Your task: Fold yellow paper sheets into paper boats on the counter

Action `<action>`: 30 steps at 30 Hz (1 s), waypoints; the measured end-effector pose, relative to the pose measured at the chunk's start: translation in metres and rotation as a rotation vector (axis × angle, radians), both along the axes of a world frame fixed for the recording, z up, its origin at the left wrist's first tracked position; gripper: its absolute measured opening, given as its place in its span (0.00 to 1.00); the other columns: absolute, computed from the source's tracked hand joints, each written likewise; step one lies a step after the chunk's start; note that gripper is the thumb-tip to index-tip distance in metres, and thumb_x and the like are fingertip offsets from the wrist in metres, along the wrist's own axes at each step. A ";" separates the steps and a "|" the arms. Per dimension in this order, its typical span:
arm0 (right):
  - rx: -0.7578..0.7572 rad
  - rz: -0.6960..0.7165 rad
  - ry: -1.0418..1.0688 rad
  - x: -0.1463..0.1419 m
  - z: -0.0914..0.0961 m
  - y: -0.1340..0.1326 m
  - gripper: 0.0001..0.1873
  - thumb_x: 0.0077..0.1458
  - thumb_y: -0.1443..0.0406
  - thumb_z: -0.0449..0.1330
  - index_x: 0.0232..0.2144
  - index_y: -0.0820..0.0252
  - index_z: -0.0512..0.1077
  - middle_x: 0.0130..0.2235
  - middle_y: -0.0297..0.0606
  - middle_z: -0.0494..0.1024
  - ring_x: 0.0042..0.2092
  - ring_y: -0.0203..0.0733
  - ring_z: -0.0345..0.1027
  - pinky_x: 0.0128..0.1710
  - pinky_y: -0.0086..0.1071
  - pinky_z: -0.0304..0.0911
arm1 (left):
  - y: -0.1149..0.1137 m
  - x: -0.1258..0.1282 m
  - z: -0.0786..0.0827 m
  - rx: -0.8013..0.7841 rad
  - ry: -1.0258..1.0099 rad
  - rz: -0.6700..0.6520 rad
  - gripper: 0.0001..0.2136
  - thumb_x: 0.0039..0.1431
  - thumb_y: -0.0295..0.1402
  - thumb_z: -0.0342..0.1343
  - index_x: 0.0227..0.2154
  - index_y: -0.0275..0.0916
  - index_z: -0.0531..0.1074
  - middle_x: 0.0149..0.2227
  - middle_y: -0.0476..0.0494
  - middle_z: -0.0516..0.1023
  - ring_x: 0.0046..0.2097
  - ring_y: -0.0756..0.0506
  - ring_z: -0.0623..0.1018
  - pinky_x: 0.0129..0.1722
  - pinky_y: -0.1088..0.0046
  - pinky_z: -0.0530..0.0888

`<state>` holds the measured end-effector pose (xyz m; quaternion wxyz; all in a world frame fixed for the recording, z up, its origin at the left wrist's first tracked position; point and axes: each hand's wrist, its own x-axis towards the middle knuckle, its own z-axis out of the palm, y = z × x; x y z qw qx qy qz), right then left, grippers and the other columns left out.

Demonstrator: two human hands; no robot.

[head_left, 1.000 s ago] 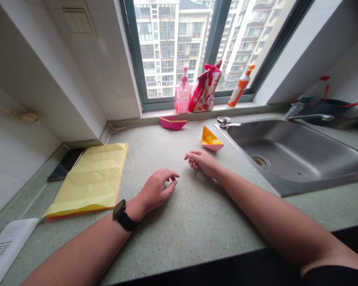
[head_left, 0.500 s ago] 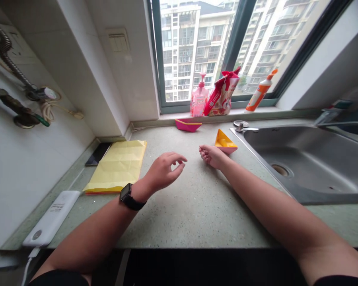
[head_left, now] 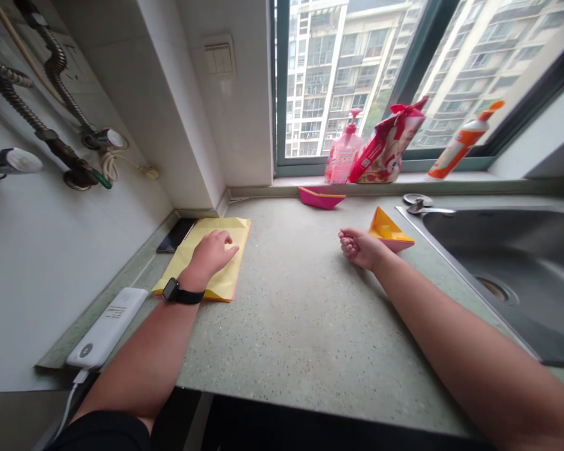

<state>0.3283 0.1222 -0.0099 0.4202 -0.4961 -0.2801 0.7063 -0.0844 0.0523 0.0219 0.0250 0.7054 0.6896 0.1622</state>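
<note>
My left hand (head_left: 211, 254), with a black watch (head_left: 171, 290) on its wrist, is over the stack of yellow paper (head_left: 183, 257). Its thumb and curled fingers are apart and hold nothing; whether they touch the sheets I cannot tell. The creased top sheet is yellow, with orange and pink edges showing beneath. My right hand (head_left: 360, 246) rests on the counter as a loose fist, with nothing visible in it. Right beside it stands an orange and pink folded paper boat (head_left: 389, 230), partly covered by the hand. A magenta paper boat (head_left: 322, 199) sits farther back by the window ledge.
A white power bank (head_left: 107, 326) with a cable lies at the left edge, and a dark phone (head_left: 176, 235) beside the paper. The steel sink (head_left: 507, 250) is on the right. A pink pump bottle (head_left: 343, 156), a red bag (head_left: 388, 147) and an orange-white bottle (head_left: 463, 147) line the sill.
My left hand has moved left from the middle of the counter to over the yellow paper. My right hand stays by the orange boat. The view has shifted left.
</note>
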 end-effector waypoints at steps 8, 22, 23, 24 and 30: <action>0.044 0.030 0.016 0.000 -0.006 0.005 0.12 0.67 0.66 0.63 0.31 0.56 0.66 0.21 0.26 0.63 0.19 0.28 0.51 0.16 0.18 0.52 | -0.002 0.007 -0.008 -0.084 0.117 0.081 0.15 0.67 0.46 0.64 0.45 0.38 0.78 0.51 0.32 0.82 0.55 0.31 0.81 0.56 0.57 0.77; 0.272 0.069 -0.089 -0.009 -0.012 -0.011 0.15 0.59 0.57 0.72 0.30 0.57 0.72 0.22 0.30 0.69 0.23 0.32 0.59 0.19 0.23 0.54 | -0.012 0.021 0.009 -0.029 0.211 0.115 0.09 0.67 0.33 0.56 0.38 0.41 0.81 0.47 0.38 0.87 0.47 0.35 0.84 0.40 0.63 0.74; 0.290 0.078 -0.103 -0.010 -0.012 -0.012 0.16 0.58 0.56 0.73 0.30 0.57 0.72 0.22 0.30 0.69 0.23 0.32 0.60 0.19 0.24 0.54 | -0.013 0.022 0.011 -0.015 0.216 0.124 0.09 0.67 0.33 0.55 0.37 0.40 0.81 0.46 0.37 0.87 0.46 0.35 0.84 0.39 0.63 0.74; 0.308 0.087 -0.117 -0.011 -0.011 -0.014 0.17 0.57 0.55 0.74 0.30 0.57 0.72 0.22 0.30 0.69 0.23 0.32 0.60 0.20 0.24 0.55 | -0.013 0.023 0.013 0.001 0.221 0.135 0.10 0.67 0.32 0.54 0.37 0.40 0.81 0.45 0.37 0.86 0.45 0.35 0.84 0.38 0.63 0.74; 0.403 0.183 -0.177 -0.031 -0.005 -0.032 0.25 0.52 0.45 0.77 0.30 0.57 0.75 0.25 0.33 0.75 0.24 0.34 0.66 0.23 0.28 0.63 | -0.030 0.026 0.031 0.216 0.209 0.168 0.08 0.69 0.33 0.54 0.36 0.41 0.78 0.42 0.37 0.86 0.41 0.37 0.84 0.37 0.64 0.74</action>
